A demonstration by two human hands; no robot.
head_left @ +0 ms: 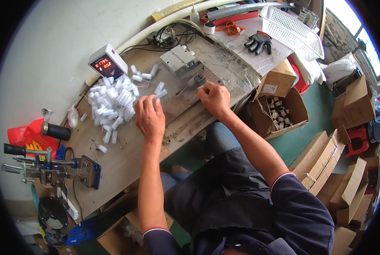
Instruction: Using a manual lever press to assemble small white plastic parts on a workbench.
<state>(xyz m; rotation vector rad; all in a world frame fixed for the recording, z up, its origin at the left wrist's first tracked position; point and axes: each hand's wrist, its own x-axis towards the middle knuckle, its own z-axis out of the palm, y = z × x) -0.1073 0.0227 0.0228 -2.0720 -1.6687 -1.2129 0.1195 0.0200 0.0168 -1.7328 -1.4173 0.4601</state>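
My left hand (149, 115) rests on the wooden workbench (113, 163), its fingers closed on a white ribbed plastic part (160, 90) next to a heap of the same white parts (113, 104). To the right, my right hand (214, 98) has its fingers pinched at a small piece beside the grey metal fixture (182, 59) on the bench. What it pinches is too small to make out.
A white counter box with red digits (107, 62) stands behind the heap. A blue hand tool (50, 165) lies at the bench's left end. An open cardboard box of small parts (279, 111), a black glove (258, 41), a white basket (292, 29) and stacked cartons (334, 170) lie to the right.
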